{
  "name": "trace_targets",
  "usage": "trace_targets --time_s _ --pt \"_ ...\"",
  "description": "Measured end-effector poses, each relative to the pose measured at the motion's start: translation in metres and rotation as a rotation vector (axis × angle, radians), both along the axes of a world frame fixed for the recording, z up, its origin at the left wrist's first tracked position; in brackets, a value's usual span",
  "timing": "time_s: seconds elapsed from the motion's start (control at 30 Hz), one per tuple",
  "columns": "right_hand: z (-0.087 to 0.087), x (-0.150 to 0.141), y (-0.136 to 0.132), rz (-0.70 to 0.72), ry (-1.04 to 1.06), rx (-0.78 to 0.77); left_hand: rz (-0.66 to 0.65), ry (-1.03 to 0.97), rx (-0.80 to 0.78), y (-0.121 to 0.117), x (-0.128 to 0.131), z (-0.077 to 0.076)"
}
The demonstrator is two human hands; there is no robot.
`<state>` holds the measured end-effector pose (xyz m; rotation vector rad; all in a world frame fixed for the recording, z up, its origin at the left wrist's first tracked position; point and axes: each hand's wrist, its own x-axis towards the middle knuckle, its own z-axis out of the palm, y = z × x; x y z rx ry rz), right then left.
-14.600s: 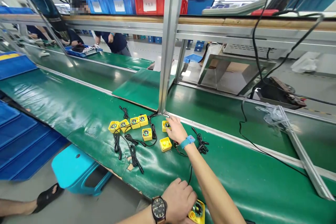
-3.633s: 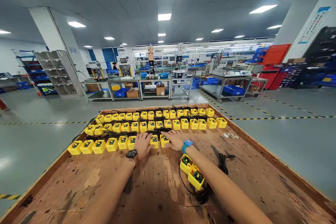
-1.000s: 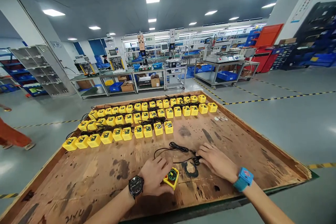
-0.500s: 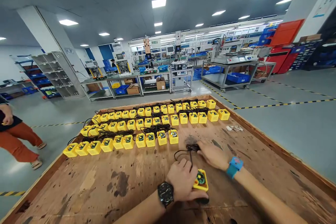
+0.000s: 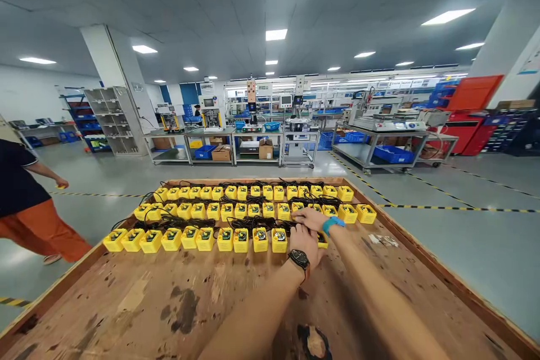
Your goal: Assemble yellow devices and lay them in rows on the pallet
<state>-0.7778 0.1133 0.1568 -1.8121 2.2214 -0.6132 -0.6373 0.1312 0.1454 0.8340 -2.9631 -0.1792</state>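
Three rows of small yellow boxes (image 5: 194,238) with black cables lie across the far half of a worn wooden board (image 5: 177,304). My left hand (image 5: 304,240), wearing a black watch, is closed on a yellow box (image 5: 323,240) at the right end of the front row, next to the last box (image 5: 279,239) in that row. My right hand (image 5: 310,218), with a blue wristband, lies just behind it, fingers stretched flat to the left over the black cable (image 5: 270,222) between the rows. That hand hides the cable beneath it.
A person in a dark shirt and orange trousers (image 5: 29,219) walks at the left of the board. The raised board rim (image 5: 439,273) runs along the right. Metal benches with bins and machines (image 5: 261,149) stand beyond. A dark worn patch (image 5: 314,343) is near me.
Both hands have moved away from me, carrying the yellow box and its cable from the bare middle of the board up to the right end of the front row. The person at left has walked nearer.
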Motion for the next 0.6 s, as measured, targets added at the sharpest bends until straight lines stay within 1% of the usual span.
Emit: trace_targets --time_s 0.07,0.13,0.2,0.27,0.37,0.47,0.53,0.6 --pt "-0.002 -0.002 0.015 -0.028 0.002 0.019 -0.011 0.042 -0.008 -0.004 0.005 -0.001" --pt "-0.006 -0.002 0.037 -0.048 0.012 0.027 -0.012 0.108 -0.022 -0.008 0.014 -0.003" --pt "-0.015 0.000 0.062 -0.027 0.022 0.021 -0.010 0.198 -0.043 -0.011 0.031 -0.006" --pt "-0.026 0.002 0.081 0.032 0.032 -0.004 -0.003 0.284 -0.053 -0.012 0.058 -0.012" --pt "-0.039 0.000 0.097 0.067 0.049 -0.053 0.026 0.382 -0.060 -0.010 0.115 -0.027" --pt "-0.046 -0.008 0.101 0.061 0.123 -0.072 0.077 0.468 -0.081 0.000 0.185 -0.049" --pt "-0.053 -0.010 0.099 0.090 0.196 -0.098 0.149 0.537 -0.091 0.011 0.231 -0.062" --pt "-0.063 -0.008 0.087 0.084 0.229 -0.191 0.238 0.597 -0.084 0.026 0.273 -0.071"
